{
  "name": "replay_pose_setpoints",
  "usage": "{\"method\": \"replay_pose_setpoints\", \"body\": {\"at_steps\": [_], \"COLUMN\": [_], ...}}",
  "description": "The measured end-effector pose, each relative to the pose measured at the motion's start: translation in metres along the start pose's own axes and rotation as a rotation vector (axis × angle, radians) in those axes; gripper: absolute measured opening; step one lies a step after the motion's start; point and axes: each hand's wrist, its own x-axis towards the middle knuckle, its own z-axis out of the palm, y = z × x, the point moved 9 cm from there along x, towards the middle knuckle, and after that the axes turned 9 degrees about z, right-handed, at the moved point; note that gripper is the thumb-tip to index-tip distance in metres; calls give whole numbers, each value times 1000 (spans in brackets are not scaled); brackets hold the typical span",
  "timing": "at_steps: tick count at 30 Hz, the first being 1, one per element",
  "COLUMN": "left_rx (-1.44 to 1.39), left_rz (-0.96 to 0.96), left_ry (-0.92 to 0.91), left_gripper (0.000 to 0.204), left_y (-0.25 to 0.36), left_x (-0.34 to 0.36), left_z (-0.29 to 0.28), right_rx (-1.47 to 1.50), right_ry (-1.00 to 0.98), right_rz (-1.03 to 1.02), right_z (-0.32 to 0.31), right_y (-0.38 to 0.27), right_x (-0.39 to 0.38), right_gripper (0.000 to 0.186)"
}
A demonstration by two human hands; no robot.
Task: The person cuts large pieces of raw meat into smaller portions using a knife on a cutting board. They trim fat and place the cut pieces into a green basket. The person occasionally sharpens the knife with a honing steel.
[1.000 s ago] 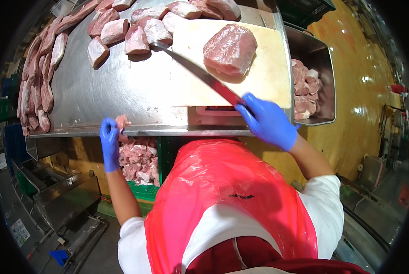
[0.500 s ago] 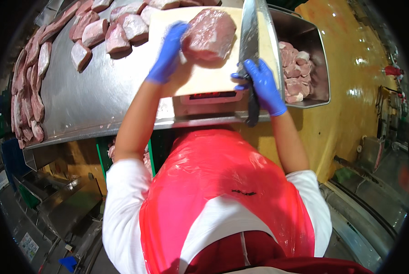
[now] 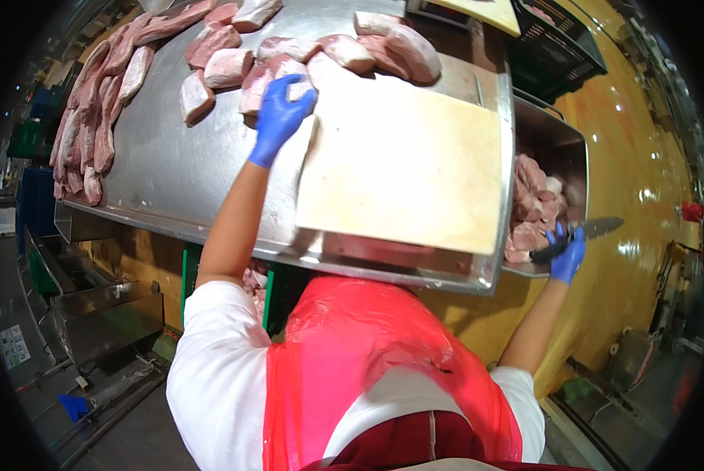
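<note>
My left hand (image 3: pixel 281 119), in a blue glove, reaches beyond the left edge of the pale cutting board (image 3: pixel 403 169). Its fingers and thumb curve round a pale pink piece of raw meat (image 3: pixel 299 85), partly hidden by the glove. Out to the right, my gloved right hand (image 3: pixel 567 253) grips a knife (image 3: pixel 601 228) by its dark handle, with the blade pointing right. That hand is over the near right edge of a metal tub (image 3: pixel 576 149), close to the cut meat pieces (image 3: pixel 536 204) inside it.
Several meat chunks (image 3: pixel 344 52) lie in a row behind the board on the steel table (image 3: pixel 159 133). Long meat strips (image 3: pixel 93 125) are heaped at its left edge. A dark crate (image 3: pixel 556 47) stands behind the tub. Below the table, a green-sided container (image 3: pixel 268 298) holds meat scraps.
The big meat chunk no longer lies on the cutting board. My right hand has carried the knife right, from the board to beyond the tub's edge. My left hand has moved to another piece.
</note>
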Motion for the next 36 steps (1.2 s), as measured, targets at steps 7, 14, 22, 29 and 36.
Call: {"method": "replay_pose_setpoints", "body": {"at_steps": [7,14,22,29,36], "left_rx": [522,-1426,-1282,-745,-501], "left_rz": [-450,-830,-563,-46,-228], "left_ry": [-329,6,-100,-234,87], "left_gripper": [104,36,50,39,22], "left_y": [-262,-280,-10,80,79], "left_x": [86,31,-56,-65,-187], "left_z": [19,-34,89,68,-10], "right_rx": [-169,-308,-421,-617,-976], "right_ry": [-35,-433,-844,-644,-909], "right_rz": [-29,69,21,-284,-494], "right_z": [65,274,415,331,334], "right_y": [17,22,61,42,40], "right_x": [-115,-217,-237,-229,-297], "right_gripper": [44,41,34,23,32]}}
